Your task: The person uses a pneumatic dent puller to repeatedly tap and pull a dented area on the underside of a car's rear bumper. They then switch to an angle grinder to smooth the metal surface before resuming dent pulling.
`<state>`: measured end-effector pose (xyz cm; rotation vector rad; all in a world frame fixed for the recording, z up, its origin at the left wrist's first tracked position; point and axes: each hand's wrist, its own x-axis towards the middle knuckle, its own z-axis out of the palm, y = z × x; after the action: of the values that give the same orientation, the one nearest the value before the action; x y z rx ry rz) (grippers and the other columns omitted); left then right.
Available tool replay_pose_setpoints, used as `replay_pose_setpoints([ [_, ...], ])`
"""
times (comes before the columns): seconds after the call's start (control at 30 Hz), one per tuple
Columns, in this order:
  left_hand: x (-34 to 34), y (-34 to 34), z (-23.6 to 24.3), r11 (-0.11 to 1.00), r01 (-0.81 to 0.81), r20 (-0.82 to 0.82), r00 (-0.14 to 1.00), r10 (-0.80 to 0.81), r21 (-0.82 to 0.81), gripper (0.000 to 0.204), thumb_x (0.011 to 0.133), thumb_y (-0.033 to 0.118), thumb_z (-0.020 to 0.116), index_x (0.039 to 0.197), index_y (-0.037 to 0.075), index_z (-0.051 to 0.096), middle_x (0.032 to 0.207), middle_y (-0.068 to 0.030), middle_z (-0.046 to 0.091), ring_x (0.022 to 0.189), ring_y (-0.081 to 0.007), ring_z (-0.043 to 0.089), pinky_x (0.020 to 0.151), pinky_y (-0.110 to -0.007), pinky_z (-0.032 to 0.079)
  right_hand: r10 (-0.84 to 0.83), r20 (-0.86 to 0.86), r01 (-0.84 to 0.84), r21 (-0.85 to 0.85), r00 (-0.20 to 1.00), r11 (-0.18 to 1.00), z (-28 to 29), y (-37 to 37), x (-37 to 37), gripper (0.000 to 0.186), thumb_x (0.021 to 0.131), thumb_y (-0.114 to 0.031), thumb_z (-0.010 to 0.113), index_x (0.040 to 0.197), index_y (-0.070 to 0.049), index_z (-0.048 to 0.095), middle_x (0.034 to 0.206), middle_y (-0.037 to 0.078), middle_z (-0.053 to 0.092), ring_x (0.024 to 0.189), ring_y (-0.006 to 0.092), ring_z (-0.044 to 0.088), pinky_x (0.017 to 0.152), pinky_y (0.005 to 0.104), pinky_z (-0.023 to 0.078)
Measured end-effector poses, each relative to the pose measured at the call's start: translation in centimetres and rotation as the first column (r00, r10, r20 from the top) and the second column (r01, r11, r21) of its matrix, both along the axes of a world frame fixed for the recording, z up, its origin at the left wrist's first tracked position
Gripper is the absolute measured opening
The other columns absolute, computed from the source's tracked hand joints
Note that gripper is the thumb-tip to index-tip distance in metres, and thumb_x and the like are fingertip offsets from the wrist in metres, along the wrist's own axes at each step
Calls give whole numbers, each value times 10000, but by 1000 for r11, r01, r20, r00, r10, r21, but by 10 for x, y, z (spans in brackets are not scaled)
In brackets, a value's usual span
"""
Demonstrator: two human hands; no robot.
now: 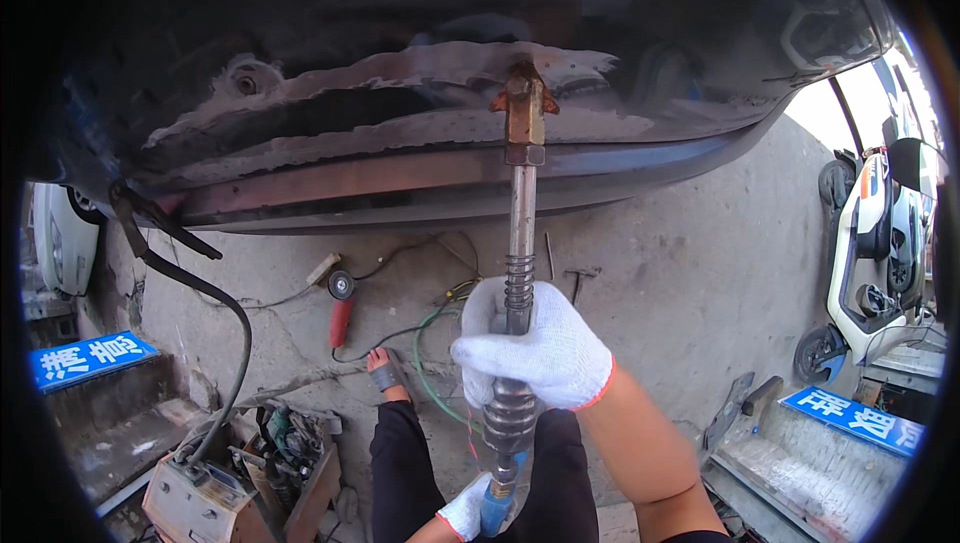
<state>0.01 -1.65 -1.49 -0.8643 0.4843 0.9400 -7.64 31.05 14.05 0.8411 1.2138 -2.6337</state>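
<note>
A long metal dent puller (522,213) with a spring round its shaft runs from my body up to a dark car panel (420,128). Its copper-coloured head (525,118) meets the panel where patches are sanded to bare metal; exact contact is hard to make out. My right hand (540,343), in a white glove, wraps round the middle of the shaft just below the spring. Lower down, my gloved left hand (467,510) grips the blue handle (497,508) at the tool's rear end, partly cut off by my leg and the tool.
A black clamp (140,218) bites the panel's left edge; its cable (245,333) runs to an open machine box (200,503). On the concrete lie a red angle grinder (341,311), a green hose (425,373) and a hammer (579,278). A white scooter (850,253) stands right.
</note>
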Motion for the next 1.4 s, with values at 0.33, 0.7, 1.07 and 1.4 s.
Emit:
replay_pose_setpoints([
  [0.33,15,-15,-24,978,-196,283,944,168,74,372,982,372,461,1089,28,557,831,-187,645,745,-334,653,654,-436,546,-303,-146,285,-131,942,949,-7,-18,21,197,969,-256,548,964,-59,548,742,14,554,640,88,529,564,253,451],
  [0.7,7,-18,-21,975,144,-194,965,-176,-166,357,975,401,481,1075,72,577,834,-130,623,752,-267,619,639,-380,501,-365,48,368,-136,930,920,6,-21,-11,444,999,-439,445,734,-83,455,527,-8,395,396,96,378,367,245,311],
  [1.07,61,-52,-75,985,142,-302,939,-165,-98,239,965,223,546,1142,64,568,874,-79,647,833,-219,652,667,-344,548,-490,-313,196,-646,814,738,-58,-39,13,392,959,-390,525,762,-58,458,506,7,361,377,103,312,364,267,269],
  [1.4,32,-24,-49,954,16,208,977,49,-299,240,964,298,539,1091,100,588,873,-55,641,801,-203,639,661,-333,534,-401,-179,245,-554,899,796,-55,-34,36,184,1010,-208,449,992,-39,519,727,31,534,603,109,495,551,243,419],
])
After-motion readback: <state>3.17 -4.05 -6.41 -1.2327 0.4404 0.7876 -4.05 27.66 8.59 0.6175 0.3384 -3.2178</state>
